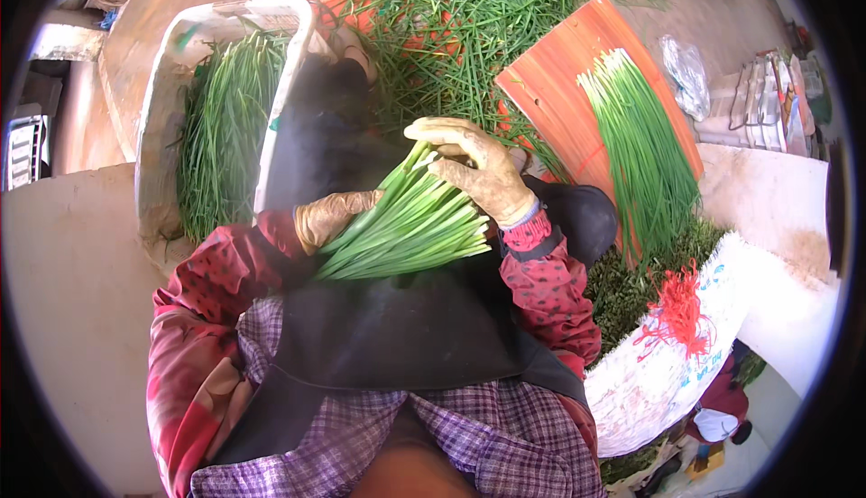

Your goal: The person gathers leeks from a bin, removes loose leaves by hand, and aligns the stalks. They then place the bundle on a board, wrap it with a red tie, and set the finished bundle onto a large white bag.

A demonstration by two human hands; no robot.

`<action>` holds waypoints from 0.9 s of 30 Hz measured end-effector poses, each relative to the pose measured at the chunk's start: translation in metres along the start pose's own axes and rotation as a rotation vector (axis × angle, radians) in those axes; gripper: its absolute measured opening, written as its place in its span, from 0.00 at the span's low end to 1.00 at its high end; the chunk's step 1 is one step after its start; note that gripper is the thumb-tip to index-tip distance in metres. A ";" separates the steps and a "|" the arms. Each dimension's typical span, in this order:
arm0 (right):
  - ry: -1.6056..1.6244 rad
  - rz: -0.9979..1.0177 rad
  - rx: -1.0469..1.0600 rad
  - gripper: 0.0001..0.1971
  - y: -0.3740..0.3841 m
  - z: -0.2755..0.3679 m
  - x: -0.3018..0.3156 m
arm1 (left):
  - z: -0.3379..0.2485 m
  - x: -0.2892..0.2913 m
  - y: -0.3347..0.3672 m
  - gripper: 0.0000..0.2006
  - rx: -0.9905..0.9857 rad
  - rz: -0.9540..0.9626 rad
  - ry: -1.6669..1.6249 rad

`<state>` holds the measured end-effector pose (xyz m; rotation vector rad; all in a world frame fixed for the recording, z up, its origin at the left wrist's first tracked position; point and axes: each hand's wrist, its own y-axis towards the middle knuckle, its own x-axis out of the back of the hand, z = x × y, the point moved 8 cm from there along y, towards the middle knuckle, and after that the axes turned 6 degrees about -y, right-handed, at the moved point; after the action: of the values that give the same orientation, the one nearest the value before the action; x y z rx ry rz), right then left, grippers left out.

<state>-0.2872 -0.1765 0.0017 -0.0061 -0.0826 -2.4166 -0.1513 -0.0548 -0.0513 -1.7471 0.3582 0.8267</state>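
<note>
My L hand (336, 218) grips 1 bunch of grn stalks (406, 232); R hand (483, 169) curls at pale ends (419, 155), can't tell if gripping.

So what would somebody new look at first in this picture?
Probably the big bunch of green stalks in the middle, in the gloved left fingers, with the gloved right fingers curved at its upper end. Next might be the messy green heap at the top. The bright red strings on the white sack at the right stand out too.
</note>
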 end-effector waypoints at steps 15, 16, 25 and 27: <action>-0.679 -0.031 0.348 0.14 0.012 0.024 -0.022 | 0.000 0.020 -0.004 0.24 -0.086 0.008 -0.082; -0.678 -0.022 0.348 0.14 0.015 0.031 -0.027 | 0.000 0.023 -0.004 0.24 -0.090 0.009 -0.090; 0.486 -0.094 -0.211 0.15 0.053 -0.026 0.014 | -0.005 0.033 -0.008 0.23 -0.125 0.048 -0.159; -0.289 -0.328 0.205 0.08 0.079 0.007 0.081 | -0.005 0.043 -0.006 0.23 -0.138 0.044 -0.164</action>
<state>-0.2956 -0.2890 0.0160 -0.2669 -0.4984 -2.7057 -0.1154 -0.0502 -0.0760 -1.7895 0.2356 1.0399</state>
